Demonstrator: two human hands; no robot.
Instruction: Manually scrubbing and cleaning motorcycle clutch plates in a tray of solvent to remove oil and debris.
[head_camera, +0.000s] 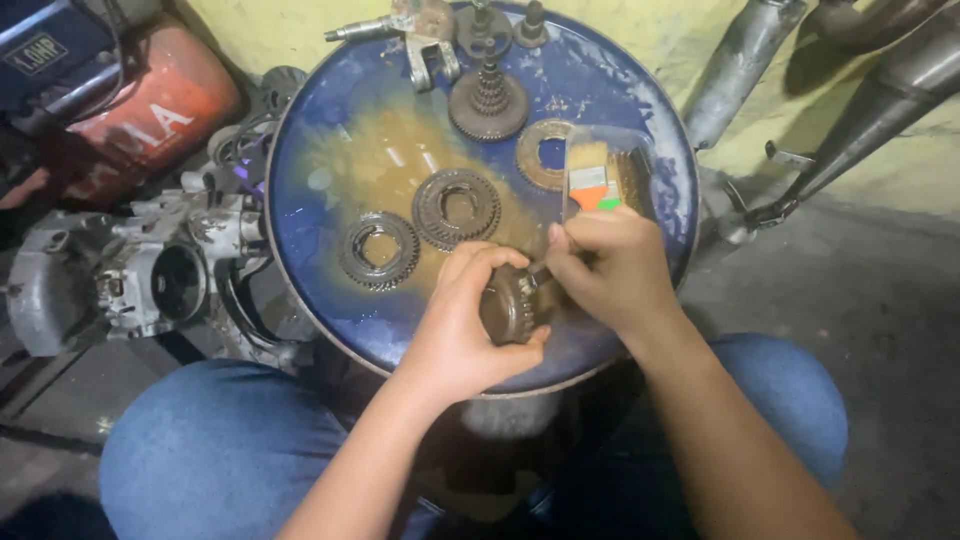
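My left hand (462, 325) grips a dirty toothed gear (508, 305) on edge over the near part of a round blue basin (300, 150) holding brownish liquid. My right hand (608, 272) holds a paintbrush (592, 175) by its handle; the bristle end points away from me and the handle end touches the gear. Two ring gears lie flat in the liquid, one (378, 250) at left, one (456, 208) in the middle. A third ring gear (545, 152) lies farther back by the brush.
A cone-shaped gear cluster (488, 100) and metal shaft parts (420, 35) sit at the basin's far rim. An engine casing (130, 275) lies on the floor at left, a red machine (150, 110) behind it. Exhaust pipes (860, 90) lean at right. My knees in jeans frame the basin.
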